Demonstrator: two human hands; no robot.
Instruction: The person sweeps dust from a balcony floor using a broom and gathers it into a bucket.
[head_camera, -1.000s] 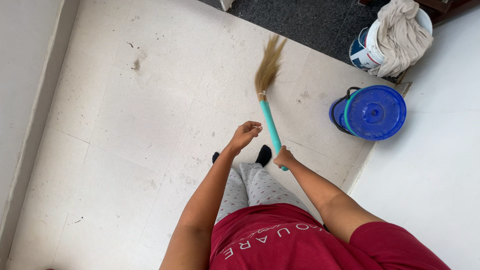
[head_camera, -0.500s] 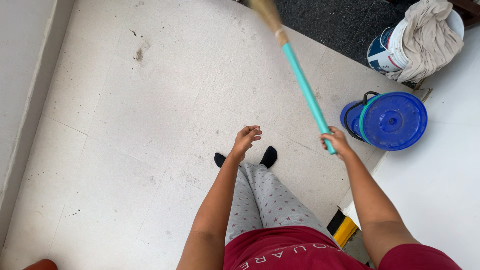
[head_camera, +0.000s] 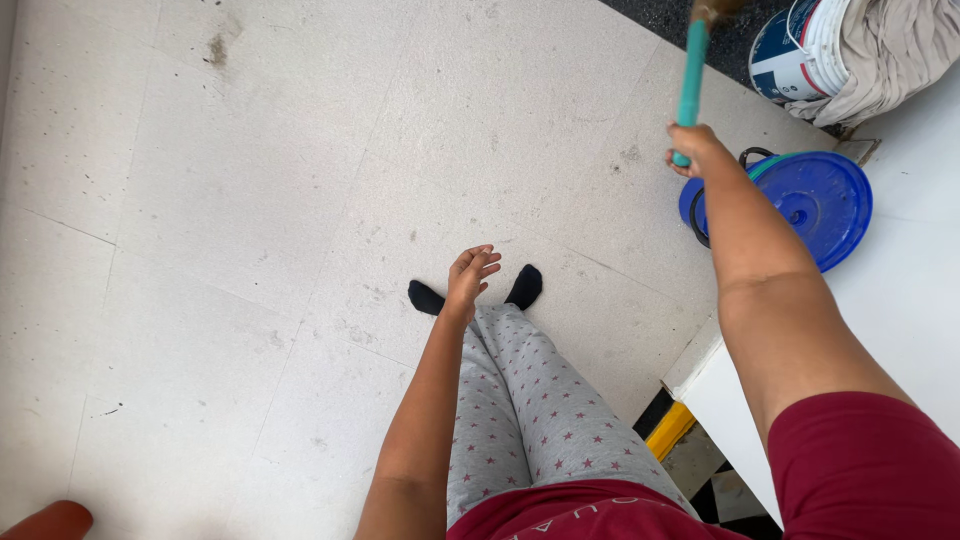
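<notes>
My right hand (head_camera: 697, 148) grips the lower end of a teal broom handle (head_camera: 690, 78), raised up and away at the upper right. The straw head (head_camera: 714, 8) is cut off by the top edge of the view. My left hand (head_camera: 470, 272) hangs free over my feet, fingers loosely spread, holding nothing. I stand in grey star-print trousers and black socks (head_camera: 425, 297) on a pale tiled floor (head_camera: 250, 200).
A blue lidded bucket (head_camera: 815, 205) sits just past my right hand. A white pail with a draped cloth (head_camera: 840, 50) stands at the top right. A white surface (head_camera: 900, 300) runs along the right. A dirt mark (head_camera: 215, 48) lies top left; a reddish-brown object (head_camera: 45, 520) bottom left.
My right hand has swung the broom up and to the right, so the straw head has almost left the view. The left hand let go of the handle and dropped lower.
</notes>
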